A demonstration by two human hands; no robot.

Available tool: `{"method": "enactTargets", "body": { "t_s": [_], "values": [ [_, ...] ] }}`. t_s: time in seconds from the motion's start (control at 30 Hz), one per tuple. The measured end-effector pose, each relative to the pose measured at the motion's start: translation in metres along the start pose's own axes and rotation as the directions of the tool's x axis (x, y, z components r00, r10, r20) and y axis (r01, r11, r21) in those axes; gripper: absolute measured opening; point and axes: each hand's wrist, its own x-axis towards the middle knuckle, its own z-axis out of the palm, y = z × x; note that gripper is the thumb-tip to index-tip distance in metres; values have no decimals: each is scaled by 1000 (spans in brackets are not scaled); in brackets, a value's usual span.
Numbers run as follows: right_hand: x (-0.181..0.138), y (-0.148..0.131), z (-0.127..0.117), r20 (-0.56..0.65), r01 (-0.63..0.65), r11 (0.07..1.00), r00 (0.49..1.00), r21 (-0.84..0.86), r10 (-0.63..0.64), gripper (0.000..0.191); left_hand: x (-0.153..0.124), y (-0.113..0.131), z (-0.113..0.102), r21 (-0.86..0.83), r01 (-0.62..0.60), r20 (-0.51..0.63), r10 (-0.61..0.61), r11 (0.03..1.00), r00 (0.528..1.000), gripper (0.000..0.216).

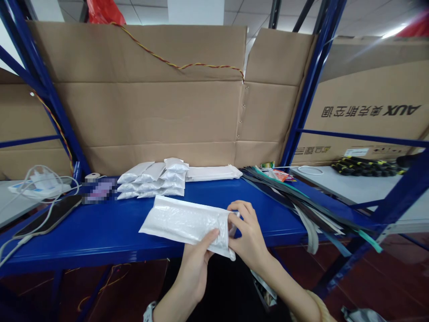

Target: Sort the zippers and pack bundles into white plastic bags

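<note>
A white padded mailer (pixel 184 222) is held over the front edge of the blue bench, its long side running left to right and tilted a little down on the right. My left hand (pixel 199 264) grips its lower right part, thumb on top and fingers underneath. At the mailer's right end, my right hand (pixel 246 232) has its fingers curled around the edge of the opening. Part of those fingers is hidden by the mailer, and what is inside it does not show.
Several filled white packets (pixel 154 179) are stacked at the back, beside a pile of flat white mailers (pixel 214 173). Zippers or straps (pixel 301 201) hang over the right front edge. A dark phone-like slab (pixel 50 214) with a white cable lies left. Cardboard (pixel 150 112) walls the back.
</note>
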Motion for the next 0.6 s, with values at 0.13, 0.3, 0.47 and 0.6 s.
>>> {"method": "enactTargets", "body": {
  "t_s": [0.13, 0.3, 0.47, 0.6],
  "values": [
    [10, -2, -23, 279, -95, 963, 960, 250, 22, 12, 4, 15, -4, 25, -31, -63, 32, 999, 997, 53],
    [13, 2, -32, 489, -420, 734, 861, 533, 138, 13, 10, 27, -10, 84, -75, -117, 85, 994, 990, 51],
    [6, 4, -16, 537, -542, 501, 826, 675, 169, 17, 20, 16, -18, 184, -169, -110, 192, 968, 975, 53],
    [3, -2, -3, 513, -533, 448, 840, 718, 177, 16, 22, 8, -22, 315, -172, -94, 211, 933, 973, 50]
  ]
}}
